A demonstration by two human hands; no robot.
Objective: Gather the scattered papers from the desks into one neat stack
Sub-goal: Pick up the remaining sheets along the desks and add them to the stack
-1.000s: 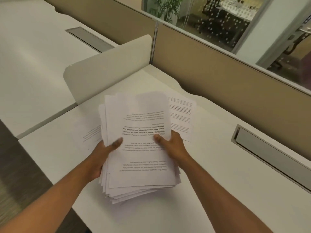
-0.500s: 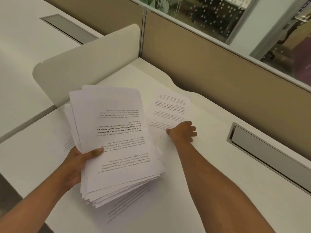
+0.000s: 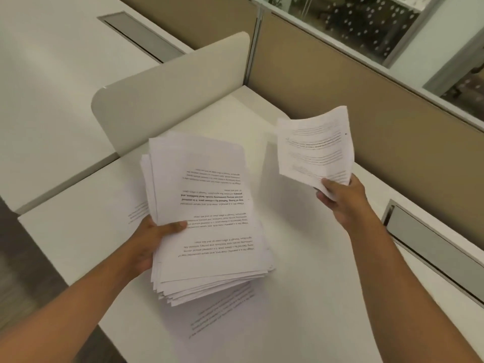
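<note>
My left hand (image 3: 154,239) grips a thick, uneven stack of printed papers (image 3: 207,218) by its left edge, thumb on top, above the white desk (image 3: 327,271). My right hand (image 3: 343,200) pinches a single printed sheet (image 3: 315,148) by its near corner and holds it up in the air to the right of the stack; the sheet bends. Another loose sheet (image 3: 222,318) lies flat on the desk just below the stack. A further sheet (image 3: 136,212) peeks out on the desk behind my left hand, mostly hidden.
A low white divider (image 3: 170,93) separates this desk from the neighbouring white desk (image 3: 52,87) at left. A tan partition wall (image 3: 366,100) runs along the back. A grey cable tray (image 3: 432,244) is set into the desk at right.
My right hand left the stack, took the sheet lying on the desk to the right, and has lifted it into the air. My left hand alone now holds the stack.
</note>
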